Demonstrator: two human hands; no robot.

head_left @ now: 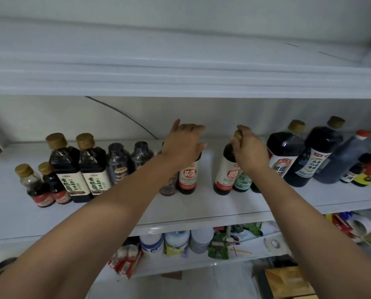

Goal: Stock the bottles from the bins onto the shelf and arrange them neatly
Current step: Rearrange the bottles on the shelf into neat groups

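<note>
1. Both bare forearms reach up and forward to the flat white shelf board [202, 203]. The left hand [183, 145] is palm-down with its thumb raised; the right hand [250, 152] shows its back to the camera.
2. Left fingers curl over the top of the dark glossy bottle with red-and-white label [187, 176], gripping it. Its cap is hidden under the palm. It stands upright mid-shelf.
3. Right fingers pinch the ribbed gold cap of the twin dark bottle [223, 173]. It stands upright on the same shelf, right of the first, with a clear gap between them.
4. Shelf left end: square-shouldered gold-capped bottles with cream labels [78, 169]. Shelf right end: bulkier dark jugs [285, 154].
</note>
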